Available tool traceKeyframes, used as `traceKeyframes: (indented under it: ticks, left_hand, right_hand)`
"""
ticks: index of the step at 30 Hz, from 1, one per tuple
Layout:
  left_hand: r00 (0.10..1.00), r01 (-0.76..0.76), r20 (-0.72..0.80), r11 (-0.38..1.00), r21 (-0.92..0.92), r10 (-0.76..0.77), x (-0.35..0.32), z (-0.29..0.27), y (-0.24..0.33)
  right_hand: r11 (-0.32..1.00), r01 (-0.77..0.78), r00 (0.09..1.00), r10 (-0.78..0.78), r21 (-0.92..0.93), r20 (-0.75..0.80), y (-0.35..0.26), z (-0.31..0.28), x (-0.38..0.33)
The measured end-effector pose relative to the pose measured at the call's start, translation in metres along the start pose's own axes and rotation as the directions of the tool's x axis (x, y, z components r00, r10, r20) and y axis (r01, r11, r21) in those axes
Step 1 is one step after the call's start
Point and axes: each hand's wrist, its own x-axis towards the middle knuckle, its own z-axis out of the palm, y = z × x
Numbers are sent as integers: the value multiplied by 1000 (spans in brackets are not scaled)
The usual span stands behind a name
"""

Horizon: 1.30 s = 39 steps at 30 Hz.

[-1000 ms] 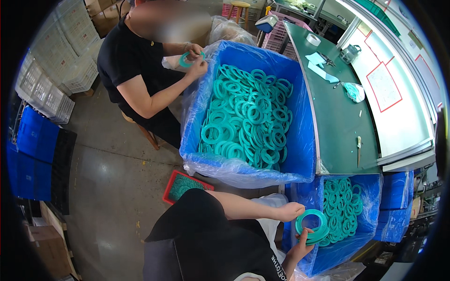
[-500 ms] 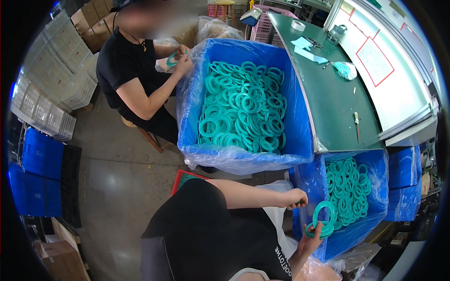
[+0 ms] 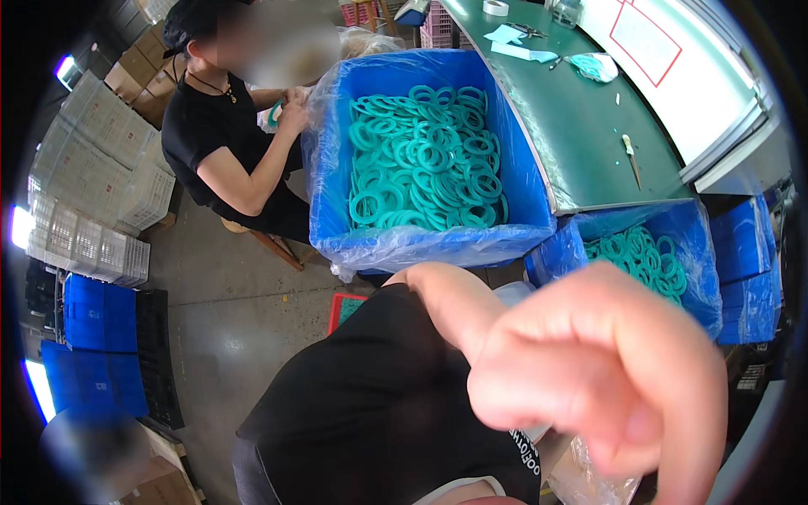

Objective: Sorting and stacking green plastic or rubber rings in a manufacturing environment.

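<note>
Nearest us, our left hand [image 3: 581,362] sits blurred and large before the lens, fingers curled in to a narrow hold; we cannot tell whether anything is inside. It hides our right hand, so we cannot tell that grip either. Left of it spreads our shirt [image 3: 362,404], partly covering a red tray [image 3: 335,313]. Just beyond the hand, green rings [image 3: 648,261] lie heaped in the small bin [image 3: 705,286], whose near left part the hand covers. Farther left, the plastic-lined big bin [image 3: 404,74] carries a broad ring heap [image 3: 425,160] below its rim; little room shows between the two bins. The green table [image 3: 564,151] borders both, a thin tool [image 3: 631,162] near its near right corner. On the far left, a co-worker [image 3: 210,151] sits beside the big bin's left edge. Wide floor [image 3: 223,311] runs between our shirt and the stacked crates [image 3: 93,227].
</note>
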Motion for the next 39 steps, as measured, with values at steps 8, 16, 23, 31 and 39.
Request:
traceKeyframes:
  ticks: [8,16,23,31,39]
  left_hand:
    - [985,172,29,985,-31,-171,6,17,-72]
    - [557,829,75,549,-112,-827,-42,-21,-122]
    - [79,995,-320,53,90,-944,-118,-66,-154]
    - [211,970,-598,90,225,-773,-181,-107,-150]
    - [489,439,-549,-352,827,-678,-202,-147,-136]
  right_hand:
    - [988,0,985,27,157,-172,-43,20,-7]
    - [714,574,797,-375,401,-474,-175,-92,25]
    - [899,413,911,-407,143,-70,-130,-60,0]
    - [938,-110,759,-134,329,638,-40,34,3]
    - [998,20,967,-34,56,254,-12,73,13]
